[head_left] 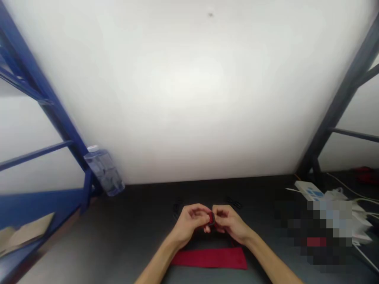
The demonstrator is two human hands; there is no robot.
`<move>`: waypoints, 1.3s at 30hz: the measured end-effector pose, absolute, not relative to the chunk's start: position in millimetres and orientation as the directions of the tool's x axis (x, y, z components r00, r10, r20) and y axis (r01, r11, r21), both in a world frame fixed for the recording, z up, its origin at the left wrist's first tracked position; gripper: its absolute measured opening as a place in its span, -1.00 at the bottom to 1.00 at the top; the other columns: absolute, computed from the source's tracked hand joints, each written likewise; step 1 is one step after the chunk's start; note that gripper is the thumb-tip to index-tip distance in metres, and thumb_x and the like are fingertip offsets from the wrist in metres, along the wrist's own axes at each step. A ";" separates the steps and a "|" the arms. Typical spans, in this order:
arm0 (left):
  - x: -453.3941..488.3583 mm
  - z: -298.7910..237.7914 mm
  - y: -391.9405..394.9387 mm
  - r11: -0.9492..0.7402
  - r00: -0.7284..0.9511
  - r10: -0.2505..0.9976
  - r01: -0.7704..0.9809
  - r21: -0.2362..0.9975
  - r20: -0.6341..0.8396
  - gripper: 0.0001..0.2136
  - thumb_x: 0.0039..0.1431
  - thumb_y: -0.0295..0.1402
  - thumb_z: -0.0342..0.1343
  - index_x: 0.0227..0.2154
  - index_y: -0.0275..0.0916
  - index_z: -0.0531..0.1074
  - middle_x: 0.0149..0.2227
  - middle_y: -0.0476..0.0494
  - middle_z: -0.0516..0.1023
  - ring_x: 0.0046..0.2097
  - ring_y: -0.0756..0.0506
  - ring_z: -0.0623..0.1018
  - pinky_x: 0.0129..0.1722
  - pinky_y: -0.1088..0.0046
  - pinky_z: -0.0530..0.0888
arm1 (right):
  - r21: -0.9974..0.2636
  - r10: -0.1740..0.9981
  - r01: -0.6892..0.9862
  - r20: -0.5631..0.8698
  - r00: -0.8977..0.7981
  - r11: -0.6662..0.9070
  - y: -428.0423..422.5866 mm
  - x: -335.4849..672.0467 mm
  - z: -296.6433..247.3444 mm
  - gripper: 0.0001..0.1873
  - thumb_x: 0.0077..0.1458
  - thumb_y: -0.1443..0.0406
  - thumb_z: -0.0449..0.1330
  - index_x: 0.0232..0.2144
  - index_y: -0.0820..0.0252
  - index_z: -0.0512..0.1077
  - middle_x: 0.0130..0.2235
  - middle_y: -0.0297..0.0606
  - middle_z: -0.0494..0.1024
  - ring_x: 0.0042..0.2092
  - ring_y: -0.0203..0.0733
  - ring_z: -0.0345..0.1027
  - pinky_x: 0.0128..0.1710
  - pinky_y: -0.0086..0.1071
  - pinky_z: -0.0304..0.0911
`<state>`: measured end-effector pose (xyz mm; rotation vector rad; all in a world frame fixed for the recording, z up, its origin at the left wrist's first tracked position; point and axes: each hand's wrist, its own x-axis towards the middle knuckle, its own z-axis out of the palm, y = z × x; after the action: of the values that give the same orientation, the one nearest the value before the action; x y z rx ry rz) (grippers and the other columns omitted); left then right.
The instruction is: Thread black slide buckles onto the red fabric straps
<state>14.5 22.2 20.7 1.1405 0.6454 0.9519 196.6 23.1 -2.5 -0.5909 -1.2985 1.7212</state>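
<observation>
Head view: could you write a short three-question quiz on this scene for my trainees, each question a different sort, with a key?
1. True or false: the fingers of both the left hand and the right hand are at the small red-and-black piece.

2. What colour is the flat strip on the dark tabletop?
A) green
B) red
C) yellow

3. Fill in: the clear bottle is on the person's ____ side.

Key: 1. True. 2. B. 3. Left.
</observation>
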 end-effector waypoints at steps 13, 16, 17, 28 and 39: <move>15.4 17.9 24.6 0.077 0.443 0.897 -0.183 0.980 0.012 -0.71 -0.03 -0.31 0.35 -0.26 -0.39 0.55 -0.45 -0.12 0.55 -0.49 0.02 0.45 -0.44 0.51 0.36 | -0.937 0.920 -0.301 0.265 -0.289 0.176 27.0 200.0 4.0 -0.77 0.01 0.16 0.33 -0.35 0.21 0.50 -0.40 -0.35 0.32 -0.50 -0.39 0.06 -0.56 -0.48 -0.03; 17.0 17.1 23.6 0.088 0.455 0.890 -0.164 0.983 -0.004 -0.74 0.03 -0.28 0.31 -0.29 -0.39 0.55 -0.50 -0.09 0.52 -0.51 0.05 0.40 -0.48 0.54 0.30 | -0.944 0.898 -0.255 0.288 -0.334 0.208 26.5 201.7 5.2 -0.76 -0.01 0.16 0.35 -0.46 0.23 0.48 -0.36 -0.33 0.32 -0.47 -0.37 0.10 -0.53 -0.46 -0.01; 17.5 17.2 23.2 0.089 0.460 0.888 -0.155 0.984 -0.008 -0.75 0.04 -0.28 0.30 -0.30 -0.40 0.55 -0.52 -0.08 0.51 -0.52 0.06 0.38 -0.49 0.55 0.28 | -0.947 0.894 -0.244 0.286 -0.346 0.209 26.6 202.1 5.6 -0.75 -0.01 0.16 0.35 -0.48 0.22 0.46 -0.36 -0.34 0.31 -0.46 -0.37 0.10 -0.52 -0.46 0.00; 17.4 21.5 23.1 0.034 0.447 0.892 -0.197 0.980 0.059 -0.76 0.04 -0.30 0.31 -0.26 -0.33 0.52 -0.30 -0.16 0.58 -0.30 -0.05 0.52 -0.22 0.44 0.38 | -0.866 0.958 -0.500 0.145 -0.249 0.001 28.0 204.5 12.2 -0.68 0.10 0.05 0.25 -0.32 0.15 0.32 -0.48 -0.34 0.42 -0.49 -0.33 0.19 -0.58 -0.51 -0.02; 17.2 16.0 25.4 -0.110 0.319 0.934 -0.167 0.980 0.159 -0.73 0.01 -0.37 0.33 -0.20 -0.28 0.50 -0.23 -0.16 0.58 -0.18 -0.11 0.54 -0.10 0.37 0.42 | -0.961 0.965 -0.235 0.190 -0.183 0.144 29.2 197.3 0.5 -0.72 0.06 0.12 0.29 -0.40 0.24 0.41 -0.53 -0.35 0.46 -0.58 -0.39 0.19 -0.59 -0.48 0.06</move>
<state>17.2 25.4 16.0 1.3387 0.7852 1.1172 197.3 29.2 0.5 -0.8173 -1.2626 1.3236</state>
